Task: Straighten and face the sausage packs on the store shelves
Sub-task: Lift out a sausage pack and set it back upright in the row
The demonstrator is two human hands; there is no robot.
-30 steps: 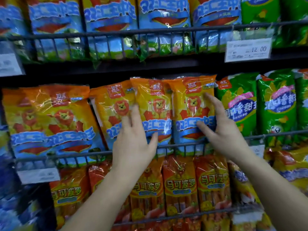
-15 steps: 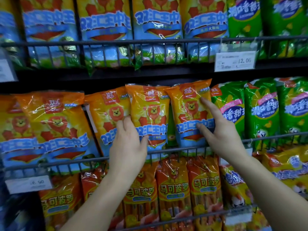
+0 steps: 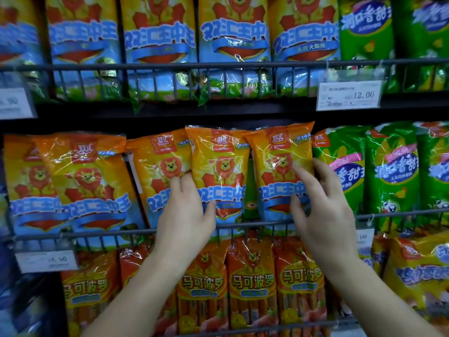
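1. Parted since a second ago: middle pack (image 3: 220,166) and right pack (image 3: 279,152), with a narrow gap between their lower halves.
2. I see my left hand (image 3: 184,220) pinching the middle pack's left edge, thumb on front.
3. My right hand (image 3: 325,222) grips the right pack's right edge, just beside the green packs (image 3: 388,171).
4. Both glossy, crinkled pouches stand behind the wire rail (image 3: 97,234).

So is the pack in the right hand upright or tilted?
Tilted: the orange lion pack leans left, top touching the middle pack, gap lower down; the right hand grips it.
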